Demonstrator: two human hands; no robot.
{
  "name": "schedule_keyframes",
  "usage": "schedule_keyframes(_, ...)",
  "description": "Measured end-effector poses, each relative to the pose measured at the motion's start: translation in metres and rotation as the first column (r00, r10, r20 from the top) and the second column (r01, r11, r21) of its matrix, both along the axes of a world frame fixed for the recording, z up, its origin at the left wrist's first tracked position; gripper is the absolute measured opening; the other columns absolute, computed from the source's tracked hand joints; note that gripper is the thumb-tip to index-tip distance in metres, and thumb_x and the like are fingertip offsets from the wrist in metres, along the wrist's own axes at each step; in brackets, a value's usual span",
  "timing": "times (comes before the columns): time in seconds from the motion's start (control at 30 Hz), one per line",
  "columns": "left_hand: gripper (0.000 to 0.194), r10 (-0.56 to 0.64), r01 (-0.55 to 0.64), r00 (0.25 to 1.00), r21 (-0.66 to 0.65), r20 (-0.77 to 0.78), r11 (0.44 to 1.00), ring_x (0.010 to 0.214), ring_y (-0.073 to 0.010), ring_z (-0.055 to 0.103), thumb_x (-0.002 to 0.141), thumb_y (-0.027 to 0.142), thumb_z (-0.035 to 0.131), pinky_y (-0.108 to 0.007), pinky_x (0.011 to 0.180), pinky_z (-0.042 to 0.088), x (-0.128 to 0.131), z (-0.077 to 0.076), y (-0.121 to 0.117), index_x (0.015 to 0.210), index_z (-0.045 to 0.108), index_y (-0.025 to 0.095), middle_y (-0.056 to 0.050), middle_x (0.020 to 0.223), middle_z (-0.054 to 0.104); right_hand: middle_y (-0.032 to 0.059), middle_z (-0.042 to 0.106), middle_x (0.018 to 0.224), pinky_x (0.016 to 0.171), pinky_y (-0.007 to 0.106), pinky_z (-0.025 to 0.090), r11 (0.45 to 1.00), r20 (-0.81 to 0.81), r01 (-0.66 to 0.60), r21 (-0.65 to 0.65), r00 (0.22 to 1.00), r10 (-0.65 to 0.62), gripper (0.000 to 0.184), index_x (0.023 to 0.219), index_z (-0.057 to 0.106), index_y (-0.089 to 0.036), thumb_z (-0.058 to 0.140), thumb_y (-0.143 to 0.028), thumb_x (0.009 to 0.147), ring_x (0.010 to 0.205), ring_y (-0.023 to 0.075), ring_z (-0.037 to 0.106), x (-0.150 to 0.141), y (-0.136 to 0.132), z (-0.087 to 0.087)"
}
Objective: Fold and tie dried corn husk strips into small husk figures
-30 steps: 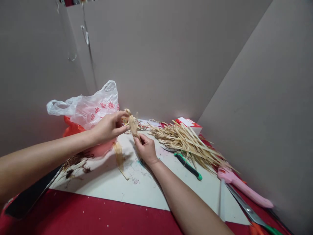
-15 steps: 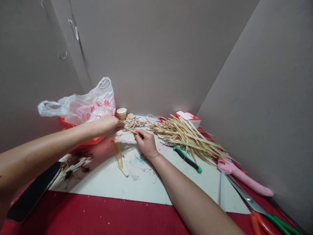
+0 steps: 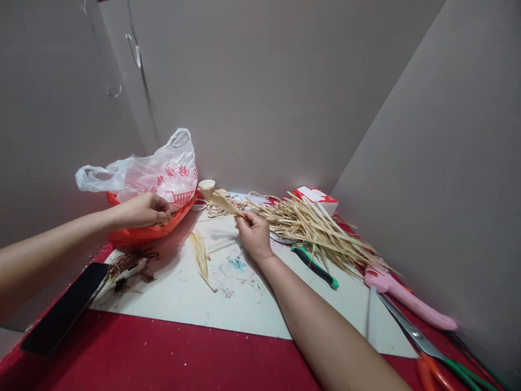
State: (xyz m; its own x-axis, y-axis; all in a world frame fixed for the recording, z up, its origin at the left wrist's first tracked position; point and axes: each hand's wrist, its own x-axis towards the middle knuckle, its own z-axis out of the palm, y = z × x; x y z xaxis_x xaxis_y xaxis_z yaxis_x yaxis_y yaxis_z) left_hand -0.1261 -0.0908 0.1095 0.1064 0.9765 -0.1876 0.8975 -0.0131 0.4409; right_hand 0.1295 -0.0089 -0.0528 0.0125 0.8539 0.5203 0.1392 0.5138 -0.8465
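Note:
Pinched in my right hand (image 3: 255, 234) is a dried corn husk strip (image 3: 222, 201), its wide end pointing up and left in front of the paper cup (image 3: 207, 185). My left hand (image 3: 147, 210) has its fingers curled closed over the front of a red plastic bag (image 3: 132, 238). Whatever those fingers hold, if anything, is hidden. Behind that hand stands a white plastic bag (image 3: 160, 171) with red print. Another pale husk piece (image 3: 199, 255) lies on the white board (image 3: 179, 304) between my hands.
A heap of straw-coloured strips (image 3: 313, 228) lies at the back right beside a red-and-white box (image 3: 317, 198). Nearby are a green-and-black handle (image 3: 315, 267), a pink-handled tool (image 3: 411, 304) and scissors (image 3: 419, 336). Dark roots (image 3: 132, 271) and a black phone-like slab (image 3: 65, 309) sit at left.
My left hand has come away from the strip and moved left to the red bag. My right hand keeps hold of the husk strip, whose wide end now shows. The view has shifted slightly.

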Motion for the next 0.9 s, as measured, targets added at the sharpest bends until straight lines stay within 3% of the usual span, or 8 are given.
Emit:
schedule_keyframes(0.17,0.019,0.013,-0.025,0.948,0.034,0.318,0.999,0.055,-0.0090,0.049,0.080,0.030,0.054,-0.022,0.054,0.041,0.022,-0.019,0.003,0.089,0.056,0.014,0.000,0.066,0.056,-0.0021,0.057,0.055,0.051,0.023,0.038,0.995,-0.130,-0.027,-0.094,0.991,0.015,0.021,0.077,0.066,-0.015,0.057,-0.035,0.077,0.050,0.0111,0.046,-0.007,-0.008,0.009)
schedule_keyframes(0.3,0.039,-0.016,0.016,0.811,0.005,0.585,1.000,0.067,-0.0109,0.058,0.073,0.028,0.067,-0.025,0.062,0.048,0.057,-0.043,0.014,0.108,0.055,0.017,-0.004,0.086,0.062,-0.0028,0.056,0.055,0.049,0.022,0.037,0.988,-0.183,-0.108,-0.109,0.979,0.087,0.020,0.075,0.064,-0.016,0.057,-0.035,0.077,0.049,0.0103,0.045,-0.017,-0.022,0.016)
schedule_keyframes(0.4,0.037,-0.033,0.083,0.732,-0.041,0.680,0.996,0.068,-0.0104,0.056,0.069,0.029,0.072,-0.025,0.062,0.046,0.076,-0.057,0.022,0.100,0.059,0.014,-0.004,0.081,0.061,-0.0029,0.055,0.056,0.052,0.022,0.038,0.985,-0.130,-0.159,-0.063,0.980,0.150,0.020,0.076,0.066,-0.016,0.057,-0.033,0.079,0.050,0.0102,0.045,-0.020,-0.026,0.016)
schedule_keyframes(0.5,0.020,0.050,-0.006,0.700,-0.064,0.713,0.998,0.057,-0.0076,0.049,0.073,0.027,0.068,-0.024,0.058,0.042,0.081,-0.060,0.025,0.083,0.058,0.013,0.000,0.066,0.055,-0.0024,0.056,0.056,0.054,0.023,0.039,0.987,-0.099,-0.148,-0.061,0.985,0.141,0.020,0.079,0.068,-0.016,0.056,-0.032,0.078,0.052,0.0107,0.047,-0.018,-0.021,0.012)
schedule_keyframes(0.63,0.014,0.092,-0.109,0.756,-0.014,0.648,0.994,0.051,-0.0065,0.046,0.078,0.027,0.061,-0.023,0.053,0.038,0.058,-0.036,0.014,0.076,0.054,0.015,0.001,0.061,0.052,-0.0022,0.056,0.054,0.048,0.023,0.037,0.981,-0.172,-0.032,-0.194,0.985,-0.002,0.019,0.074,0.065,-0.015,0.058,-0.033,0.072,0.049,0.0110,0.046,-0.008,-0.007,0.009)
schedule_keyframes(0.8,0.024,0.104,-0.151,0.888,0.069,0.448,0.986,0.055,-0.0065,0.046,0.082,0.038,0.056,-0.023,0.056,0.037,0.014,0.026,-0.034,0.076,0.054,0.015,0.001,0.062,0.051,-0.0032,0.054,0.051,0.041,0.022,0.031,0.954,-0.233,-0.025,-0.299,0.971,-0.048,0.021,0.070,0.059,-0.017,0.060,-0.038,0.069,0.043,0.0098,0.042,0.002,0.004,0.005)
schedule_keyframes(0.87,0.029,0.107,-0.124,0.922,0.022,0.371,0.992,0.054,-0.0048,0.043,0.084,0.042,0.054,-0.021,0.058,0.035,0.000,0.043,-0.055,0.077,0.056,0.014,0.003,0.060,0.050,-0.0030,0.054,0.052,0.041,0.022,0.031,0.953,-0.219,-0.029,-0.302,0.975,-0.040,0.022,0.072,0.060,-0.016,0.061,-0.038,0.069,0.043,0.0097,0.042,0.002,0.003,0.004)
schedule_keyframes(0.9,0.037,0.101,-0.084,0.944,-0.068,0.315,0.994,0.054,-0.0048,0.043,0.086,0.047,0.048,-0.021,0.058,0.035,-0.006,0.046,-0.065,0.077,0.058,0.013,0.002,0.060,0.052,-0.0029,0.054,0.052,0.042,0.022,0.031,0.954,-0.203,-0.028,-0.300,0.979,-0.035,0.023,0.072,0.061,-0.016,0.061,-0.038,0.068,0.043,0.0098,0.042,0.001,0.003,0.003)
